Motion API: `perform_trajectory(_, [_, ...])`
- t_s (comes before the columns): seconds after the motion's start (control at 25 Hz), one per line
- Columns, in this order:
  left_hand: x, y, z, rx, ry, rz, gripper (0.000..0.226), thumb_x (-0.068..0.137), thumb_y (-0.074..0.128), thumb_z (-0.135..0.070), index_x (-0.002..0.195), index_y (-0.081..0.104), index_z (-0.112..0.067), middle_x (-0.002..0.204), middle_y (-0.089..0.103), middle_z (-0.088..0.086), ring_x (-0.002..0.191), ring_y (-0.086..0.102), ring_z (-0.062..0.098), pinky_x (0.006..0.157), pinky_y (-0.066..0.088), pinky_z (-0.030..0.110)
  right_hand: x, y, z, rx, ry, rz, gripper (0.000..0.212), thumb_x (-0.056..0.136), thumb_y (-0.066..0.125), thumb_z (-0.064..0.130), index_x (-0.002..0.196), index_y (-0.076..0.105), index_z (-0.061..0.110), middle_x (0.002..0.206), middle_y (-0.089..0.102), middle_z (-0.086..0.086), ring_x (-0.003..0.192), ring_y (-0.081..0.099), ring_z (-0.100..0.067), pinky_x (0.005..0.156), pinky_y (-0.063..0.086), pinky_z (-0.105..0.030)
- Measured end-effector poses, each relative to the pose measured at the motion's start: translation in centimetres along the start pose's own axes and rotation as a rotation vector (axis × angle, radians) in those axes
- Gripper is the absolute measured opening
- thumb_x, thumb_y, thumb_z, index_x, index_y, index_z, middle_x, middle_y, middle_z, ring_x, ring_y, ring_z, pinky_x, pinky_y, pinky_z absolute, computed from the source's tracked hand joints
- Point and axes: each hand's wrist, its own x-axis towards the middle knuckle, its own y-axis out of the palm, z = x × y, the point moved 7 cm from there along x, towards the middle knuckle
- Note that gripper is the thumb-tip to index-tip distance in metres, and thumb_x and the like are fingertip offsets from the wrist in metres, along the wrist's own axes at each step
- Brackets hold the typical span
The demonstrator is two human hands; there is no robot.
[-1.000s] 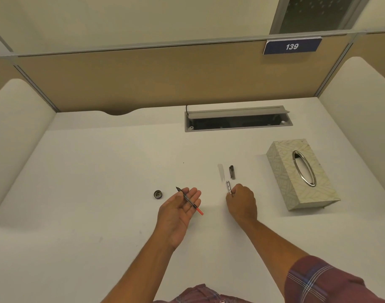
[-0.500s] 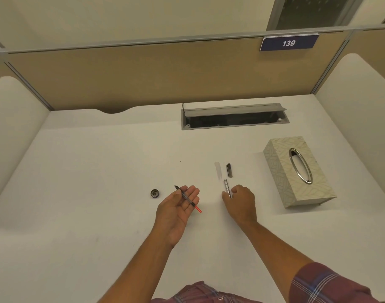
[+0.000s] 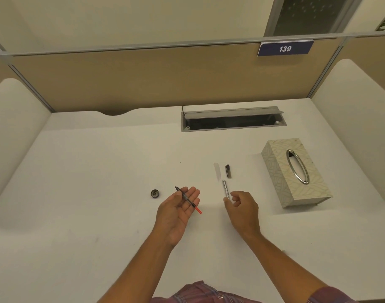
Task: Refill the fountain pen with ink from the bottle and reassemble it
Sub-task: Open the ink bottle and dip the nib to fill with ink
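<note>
Since half a second ago the right hand (image 3: 241, 209) has turned its palm more to the side and raised the patterned pen barrel (image 3: 226, 190); the barrel's near end sits pinched between thumb and fingertips while the far end points toward 12 o'clock. The left hand (image 3: 178, 212) has hardly shifted: it lies palm up, fingers loosely spread, with the pen's inner section (image 3: 188, 199) resting across the fingers, its dark nib end toward 10 o'clock and its orange-red end sticking out past the fingers at 4 o'clock. Whether the fingers press on it or merely cradle it I cannot tell.

Just beyond the barrel's tip, at 12 o'clock, lie a dark pen cap (image 3: 228, 170) with a clip and, beside it at 9 o'clock, a pale translucent piece (image 3: 217, 171). At 9 o'clock of the left hand sits a small round dark bottle cap (image 3: 155, 193) on the white worktop (image 3: 89, 193). Well apart at 3 o'clock stands a patterned tissue box (image 3: 296, 171). At the worktop's far edge is an open cable tray (image 3: 233, 119), and above it a partition with a blue sign (image 3: 285, 48) reading 139.
</note>
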Motion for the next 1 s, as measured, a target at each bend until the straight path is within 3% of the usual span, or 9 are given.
perform_trajectory(0.2, [-0.5, 0.1, 0.1, -0.031, -0.006, 0.008, 0.029, 0.116, 0.042, -0.009, 0.126, 0.063, 0.008, 0.124, 0.078, 0.028, 0.11, 0.08, 0.037, 0.096, 0.059, 0.047, -5.0, 1.8, 5.6, 0.13, -0.209, 0.319, 0.036, 0.078, 0.08, 0.041, 0.112, 0.067, 0.037, 0.097, 0.069, 0.018, 0.092, 0.066, -0.006, 0.07, 0.049, -0.01])
perform_trajectory(0.36, [-0.8, 0.3, 0.3, -0.04, -0.03, 0.046, 0.029, 0.116, 0.042, -0.01, 0.126, 0.063, 0.007, 0.124, 0.079, 0.026, 0.113, 0.079, 0.035, 0.1, 0.057, 0.047, -6.5, 1.9, 8.9, 0.179, -0.259, 0.332, 0.028, 0.083, 0.074, 0.044, 0.109, 0.065, 0.045, 0.098, 0.071, 0.025, 0.089, 0.07, -0.006, 0.07, 0.051, -0.011])
perform_trajectory(0.48, [-0.9, 0.0, 0.2, -0.009, -0.032, 0.068, 0.03, 0.115, 0.044, -0.013, 0.124, 0.066, 0.005, 0.125, 0.079, 0.025, 0.115, 0.079, 0.033, 0.097, 0.059, 0.045, -6.4, 1.7, 10.0, 0.2, -0.309, 0.31, 0.016, 0.09, 0.074, 0.032, 0.106, 0.074, 0.035, 0.093, 0.075, 0.02, 0.087, 0.071, -0.008, 0.068, 0.051, -0.01])
perform_trajectory(0.6, [-1.1, -1.0, -1.9, 0.337, 0.074, 0.049, 0.033, 0.113, 0.054, -0.023, 0.113, 0.077, 0.001, 0.112, 0.084, 0.02, 0.104, 0.083, 0.032, 0.083, 0.067, 0.038, -5.9, 1.2, 10.7, 0.223, -0.299, 0.219, 0.012, 0.09, 0.075, 0.022, 0.101, 0.079, 0.027, 0.093, 0.076, 0.019, 0.084, 0.071, -0.007, 0.067, 0.049, -0.009])
perform_trajectory(0.68, [-1.2, -2.4, -4.7, 0.714, 0.288, -0.068, 0.028, 0.108, 0.063, -0.024, 0.097, 0.083, -0.009, 0.096, 0.086, 0.014, 0.084, 0.085, 0.024, 0.071, 0.067, 0.033, -5.4, 0.8, 11.1, 0.247, -0.276, 0.158, 0.012, 0.088, 0.076, 0.019, 0.095, 0.079, 0.028, 0.094, 0.075, 0.02, 0.081, 0.07, -0.007, 0.066, 0.048, -0.007])
perform_trajectory(0.76, [-1.6, -3.6, -7.2, 1.029, 0.538, -0.183, 0.018, 0.102, 0.069, -0.018, 0.089, 0.081, -0.017, 0.086, 0.084, 0.003, 0.074, 0.08, 0.011, 0.071, 0.064, 0.033, -4.9, 0.7, 11.4, 0.246, -0.271, 0.132, 0.013, 0.087, 0.075, 0.017, 0.091, 0.078, 0.029, 0.092, 0.075, 0.021, 0.078, 0.07, -0.007, 0.064, 0.048, -0.006])
perform_trajectory(0.88, [-1.7, -3.7, -7.8, 1.286, 0.768, -0.141, 0.008, 0.097, 0.077, -0.012, 0.1, 0.08, -0.019, 0.103, 0.08, -0.008, 0.098, 0.073, 0.011, 0.088, 0.057, 0.033, -4.5, 1.0, 11.5, 0.213, -0.26, 0.141, 0.013, 0.087, 0.074, 0.016, 0.089, 0.077, 0.029, 0.091, 0.074, 0.02, 0.078, 0.069, -0.007, 0.064, 0.049, -0.008])
perform_trajectory(1.0, [-1.2, -2.7, -6.3, 1.473, 0.85, -0.02, 0.025, 0.094, 0.083, -0.016, 0.119, 0.079, -0.017, 0.134, 0.073, -0.001, 0.13, 0.062, 0.021, 0.109, 0.041, 0.032, -4.3, 1.8, 11.8, 0.144, -0.268, 0.171, 0.012, 0.088, 0.073, 0.016, 0.088, 0.076, 0.028, 0.088, 0.073, 0.019, 0.08, 0.068, -0.006, 0.065, 0.05, -0.01])
